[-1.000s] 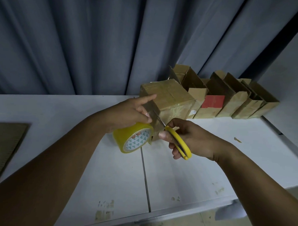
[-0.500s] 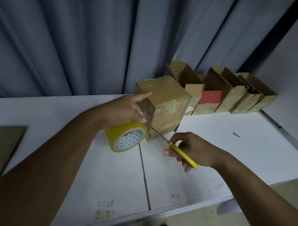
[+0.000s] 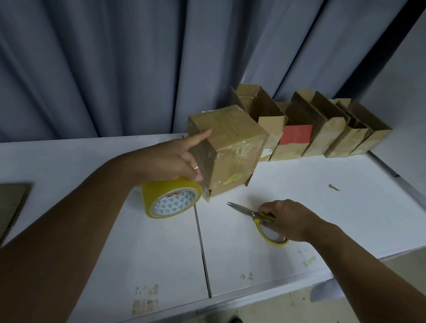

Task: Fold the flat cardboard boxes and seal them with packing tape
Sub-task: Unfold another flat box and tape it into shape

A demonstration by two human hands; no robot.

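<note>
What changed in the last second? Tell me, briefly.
The right hand brought the yellow-handled metal scissors away from the taped brown cardboard box down onto the white table, handles still in its grip. The left hand still holds the yellow packing tape roll against the box.

A white table point(image 3: 326, 213) with a seam point(image 3: 202, 248) down its middle stood before grey curtains point(image 3: 114, 61). A small brown scrap point(image 3: 333, 187) lay far right on it; stains point(image 3: 145, 301) marked its near edge.
</note>
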